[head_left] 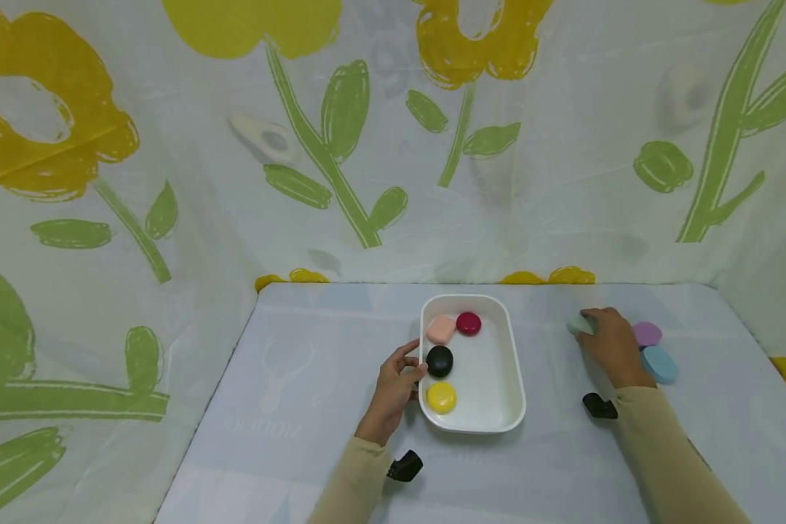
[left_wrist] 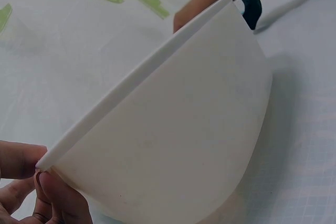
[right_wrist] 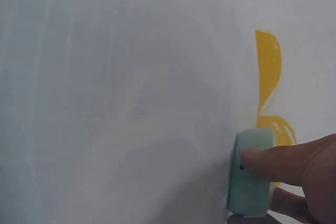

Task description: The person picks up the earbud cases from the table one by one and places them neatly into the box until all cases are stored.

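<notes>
My left hand [head_left: 389,393] pinches the left rim of a white rounded tray [head_left: 517,378], its thumb at the edge. In the left wrist view the fingertips [left_wrist: 63,195] grip one corner of the tray's wall [left_wrist: 184,119]. Along the tray's left side lie a pink rounded-square piece [head_left: 441,330], a black round one [head_left: 439,362] and a yellow round one [head_left: 442,398]; a red oval piece [head_left: 469,324] is beside the pink. Right of the tray, my right hand [head_left: 610,346] holds a mint-green rounded piece [right_wrist: 249,192] between thumb and fingers, close over the table.
A purple round piece [head_left: 647,334] and a light blue one [head_left: 659,364] lie on the table [head_left: 327,327] just right of my right hand. Flower-printed curtains [head_left: 563,182] stand along the back and sides. A black wrist mount [head_left: 404,466] sticks out from my left sleeve.
</notes>
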`<state>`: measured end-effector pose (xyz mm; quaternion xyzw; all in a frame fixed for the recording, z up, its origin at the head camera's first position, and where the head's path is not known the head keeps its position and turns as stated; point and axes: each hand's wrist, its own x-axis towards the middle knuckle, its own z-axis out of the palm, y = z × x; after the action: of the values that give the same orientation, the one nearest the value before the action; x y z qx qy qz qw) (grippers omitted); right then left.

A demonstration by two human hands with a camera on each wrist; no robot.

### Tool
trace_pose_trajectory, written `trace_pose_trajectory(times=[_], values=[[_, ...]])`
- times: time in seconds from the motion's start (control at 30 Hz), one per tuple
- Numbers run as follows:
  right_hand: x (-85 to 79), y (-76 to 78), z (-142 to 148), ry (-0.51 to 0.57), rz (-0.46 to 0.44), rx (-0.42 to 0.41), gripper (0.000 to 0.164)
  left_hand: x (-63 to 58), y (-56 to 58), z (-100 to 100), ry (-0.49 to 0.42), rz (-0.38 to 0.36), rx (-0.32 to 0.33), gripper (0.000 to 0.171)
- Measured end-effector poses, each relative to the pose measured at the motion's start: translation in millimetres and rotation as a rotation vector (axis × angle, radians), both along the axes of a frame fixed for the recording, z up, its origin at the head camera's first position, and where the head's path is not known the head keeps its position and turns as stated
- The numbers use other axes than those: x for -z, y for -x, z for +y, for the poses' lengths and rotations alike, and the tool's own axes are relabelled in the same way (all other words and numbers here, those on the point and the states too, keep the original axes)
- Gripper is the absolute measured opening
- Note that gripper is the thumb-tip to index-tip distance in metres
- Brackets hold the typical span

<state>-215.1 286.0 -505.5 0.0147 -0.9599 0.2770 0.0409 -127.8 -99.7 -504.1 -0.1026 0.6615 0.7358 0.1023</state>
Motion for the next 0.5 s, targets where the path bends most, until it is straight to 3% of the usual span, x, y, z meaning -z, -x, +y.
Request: trace_pose_trajectory(times=[0.27,0.5], values=[[-9.2,-10.6,-8.3,0.019,-0.142,-0.018,0.051,-1.4,-0.7,0.3,0.009,-0.016,-0.005,0.051],[-19.6,-21.3,-24.8,0.065,-0.149,-0.046,0.055,-2.3,-1.2,0.7,0.007,-0.020,-0.001,0.051]])
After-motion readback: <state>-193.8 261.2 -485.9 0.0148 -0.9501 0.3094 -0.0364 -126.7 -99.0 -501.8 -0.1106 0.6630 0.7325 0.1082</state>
